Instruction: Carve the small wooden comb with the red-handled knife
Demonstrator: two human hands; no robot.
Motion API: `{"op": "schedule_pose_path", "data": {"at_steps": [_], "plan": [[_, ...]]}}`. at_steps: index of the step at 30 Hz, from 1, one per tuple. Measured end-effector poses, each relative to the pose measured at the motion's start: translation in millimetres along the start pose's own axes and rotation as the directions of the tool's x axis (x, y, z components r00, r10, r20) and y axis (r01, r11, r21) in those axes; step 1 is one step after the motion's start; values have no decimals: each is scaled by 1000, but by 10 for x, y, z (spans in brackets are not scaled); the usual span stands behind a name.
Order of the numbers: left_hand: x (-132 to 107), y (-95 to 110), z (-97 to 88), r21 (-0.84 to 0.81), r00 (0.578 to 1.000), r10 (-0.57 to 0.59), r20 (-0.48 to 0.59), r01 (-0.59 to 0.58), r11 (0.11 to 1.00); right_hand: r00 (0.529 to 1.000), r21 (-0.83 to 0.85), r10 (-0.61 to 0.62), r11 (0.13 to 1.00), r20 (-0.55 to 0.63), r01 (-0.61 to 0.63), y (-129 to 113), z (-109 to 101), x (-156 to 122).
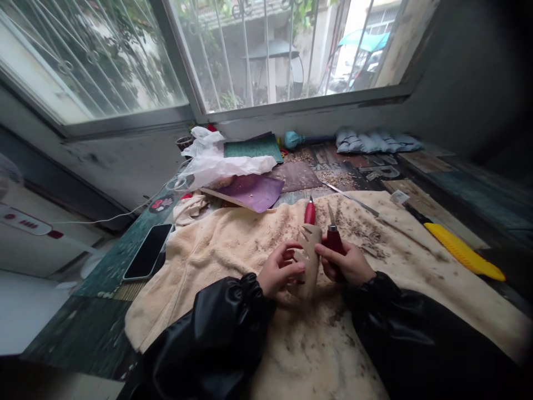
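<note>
My left hand (280,270) is closed around a pale carved wooden piece (308,256) with notched cuts near its top, held upright over a cream towel (216,261). My right hand (347,263) grips a carving knife with a dark red handle (333,239), its short blade pointing up and away, right beside the wood. A second red-handled tool (310,211) lies on the towel just beyond the wood. Both arms wear black glossy sleeves. Wood shavings are scattered over the towel.
A black phone (149,250) lies at the left table edge. A purple sheet (255,192), white plastic bag (216,161) and green mat (252,148) sit behind. A yellow tool (463,251) lies right, a long thin blade (353,201) near it. The barred window is beyond.
</note>
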State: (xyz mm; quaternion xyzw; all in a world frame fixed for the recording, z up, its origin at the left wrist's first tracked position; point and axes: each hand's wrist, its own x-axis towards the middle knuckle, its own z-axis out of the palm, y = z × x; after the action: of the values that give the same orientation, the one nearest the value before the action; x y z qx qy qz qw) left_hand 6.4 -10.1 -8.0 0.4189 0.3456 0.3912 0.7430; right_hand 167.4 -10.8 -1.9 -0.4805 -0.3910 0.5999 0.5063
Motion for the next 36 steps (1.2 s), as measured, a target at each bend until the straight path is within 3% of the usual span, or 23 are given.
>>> {"op": "schedule_pose_path", "data": {"at_steps": [5, 9, 15, 21, 26, 29, 32, 36], "plan": [[-25, 3, 35, 96, 993, -17, 117, 6, 995, 988, 145, 43, 989, -148, -22, -7, -29, 30], [-27, -48, 45, 58, 983, -45, 176, 35, 998, 986, 206, 51, 978, -158, -18, -8, -54, 48], [-13, -36, 49, 0, 995, -11, 100, 11, 1000, 990, 232, 37, 973, -134, -5, -22, -50, 43], [-2, 3, 44, -70, 1000, -3, 26, 4, 998, 998, 84, -24, 996, -56, 29, -8, 0, -6], [20, -26, 0, -183, 991, -59, 122, 81, 980, 997, -36, -73, 997, 16, 73, 7, 61, -55], [38, -15, -27, -221, 992, -98, 85, 115, 968, 987, -154, -158, 975, 29, 160, 40, 51, -63], [58, 10, -34, -248, 989, -145, -10, 138, 959, 959, -441, -278, 856, 47, 270, 82, 0, -65], [84, 21, -26, -267, 991, -125, -51, 107, 958, 870, -761, -464, 501, 164, 411, 112, -46, -85]]}}
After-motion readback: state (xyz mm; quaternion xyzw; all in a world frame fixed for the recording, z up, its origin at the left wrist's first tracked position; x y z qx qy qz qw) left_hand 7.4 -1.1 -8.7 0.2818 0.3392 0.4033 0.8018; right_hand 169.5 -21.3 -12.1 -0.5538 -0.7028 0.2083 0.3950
